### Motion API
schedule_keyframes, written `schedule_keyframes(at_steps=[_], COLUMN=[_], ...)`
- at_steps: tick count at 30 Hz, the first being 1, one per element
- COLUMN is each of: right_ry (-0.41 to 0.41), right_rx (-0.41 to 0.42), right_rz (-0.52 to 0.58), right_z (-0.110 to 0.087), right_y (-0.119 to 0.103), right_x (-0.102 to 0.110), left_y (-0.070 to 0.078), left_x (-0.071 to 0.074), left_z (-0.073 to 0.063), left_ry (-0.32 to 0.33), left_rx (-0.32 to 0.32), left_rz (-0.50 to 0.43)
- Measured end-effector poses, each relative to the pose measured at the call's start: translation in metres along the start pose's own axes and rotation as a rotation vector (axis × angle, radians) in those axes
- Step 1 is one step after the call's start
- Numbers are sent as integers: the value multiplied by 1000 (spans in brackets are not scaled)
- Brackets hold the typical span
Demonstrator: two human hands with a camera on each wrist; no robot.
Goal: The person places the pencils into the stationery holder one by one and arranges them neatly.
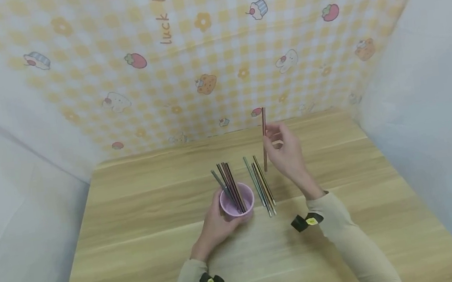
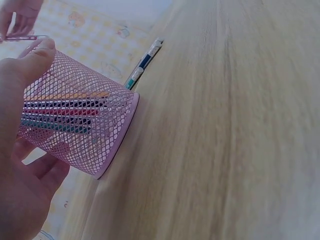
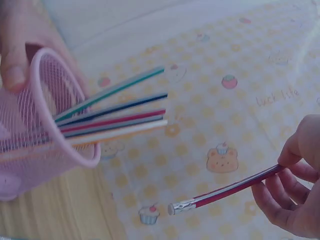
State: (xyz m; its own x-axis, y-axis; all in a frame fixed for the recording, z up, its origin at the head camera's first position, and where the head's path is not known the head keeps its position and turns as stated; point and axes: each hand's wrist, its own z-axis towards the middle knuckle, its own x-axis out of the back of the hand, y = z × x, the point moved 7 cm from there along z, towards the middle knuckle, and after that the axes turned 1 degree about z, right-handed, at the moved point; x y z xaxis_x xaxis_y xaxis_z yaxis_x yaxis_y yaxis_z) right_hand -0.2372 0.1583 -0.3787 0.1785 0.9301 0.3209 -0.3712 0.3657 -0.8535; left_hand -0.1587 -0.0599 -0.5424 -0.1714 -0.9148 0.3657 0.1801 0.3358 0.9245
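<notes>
- Beige sleeves (image 1: 357, 247) come nearest the head camera, a small black device (image 1: 300, 223) at each wrist
- Right grip (image 1: 286, 151) pinches a red pencil (image 3: 225, 190) between thumb and fingers; its eraser end points down below the fingertips, its other end sticks up above them
- Held pencil hangs off the desk (image 1: 135, 225), apart from the cup
- Left grip (image 1: 212, 226) is wrapped round that pink mesh cup (image 1: 248, 195), thumb near the rim
- Several pencils (image 1: 235, 185) lean together inside it
- Loose pencils (image 1: 254, 181) lie just right of the cup, apart from both hands
</notes>
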Motion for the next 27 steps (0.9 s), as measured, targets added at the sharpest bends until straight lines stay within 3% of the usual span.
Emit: schedule_keyframes(at_steps=[6, 10, 19, 27], right_ry=[2, -33, -122, -192], right_rx=[40, 91, 149, 199], right_rz=[181, 223, 188, 98], right_z=[-1, -5, -18, -36], right_y=[-19, -31, -32, -13], right_x=[-3, -9, -35, -60], left_y=[4, 3, 0, 1], left_x=[0, 1, 3, 2], left_z=[1, 3, 5, 2], left_ry=[5, 14, 17, 17], left_rx=[3, 9, -24, -39], left_rz=[25, 32, 43, 41])
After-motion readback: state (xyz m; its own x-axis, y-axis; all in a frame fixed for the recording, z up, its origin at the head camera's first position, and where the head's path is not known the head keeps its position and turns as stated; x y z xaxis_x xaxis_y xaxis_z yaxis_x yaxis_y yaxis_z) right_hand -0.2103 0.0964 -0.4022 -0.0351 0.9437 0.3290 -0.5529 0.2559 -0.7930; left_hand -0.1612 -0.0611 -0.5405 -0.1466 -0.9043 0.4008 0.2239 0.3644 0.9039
